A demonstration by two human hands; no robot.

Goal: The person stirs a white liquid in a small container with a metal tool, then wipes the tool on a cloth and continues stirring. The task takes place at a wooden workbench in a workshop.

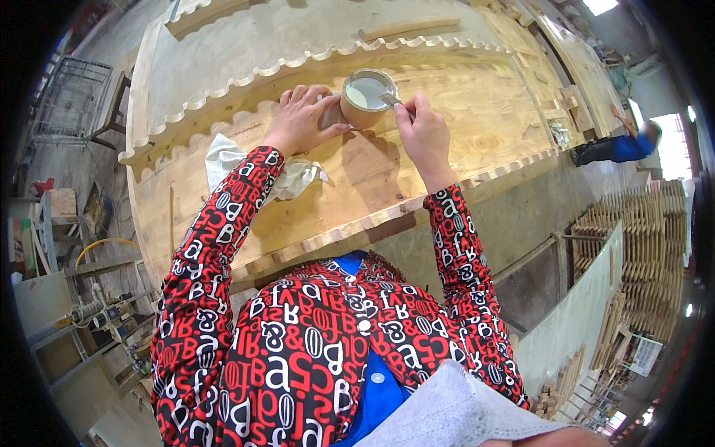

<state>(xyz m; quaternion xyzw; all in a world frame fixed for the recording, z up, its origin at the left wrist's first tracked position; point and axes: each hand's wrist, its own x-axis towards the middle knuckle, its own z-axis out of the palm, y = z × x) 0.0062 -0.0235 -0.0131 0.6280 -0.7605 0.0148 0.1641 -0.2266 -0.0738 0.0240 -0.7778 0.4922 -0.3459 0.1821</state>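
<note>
A round tan tub (363, 118) holding a pale, milky paste (365, 92) stands on a wooden board. My right hand (426, 141) pinches a small flat scraper (389, 98), its blade over the tub's right rim. To the tub's left, my left hand (302, 123) rests on the board with fingers spread, its thumb pointing toward the tub's base. Whether that thumb touches the tub I cannot tell. Crumpled white cloth (296, 181) lies under and beside my left wrist, with another part of white cloth (222, 158) showing left of the forearm.
A wavy-edged wooden strip (298, 59) runs across the board beyond the tub. A loose wood piece (410, 28) lies farther back. Stacked wooden slats (633, 253) stand at right, and a person in blue (624, 147) is in the right background. A wire cage cart (71, 100) is at left.
</note>
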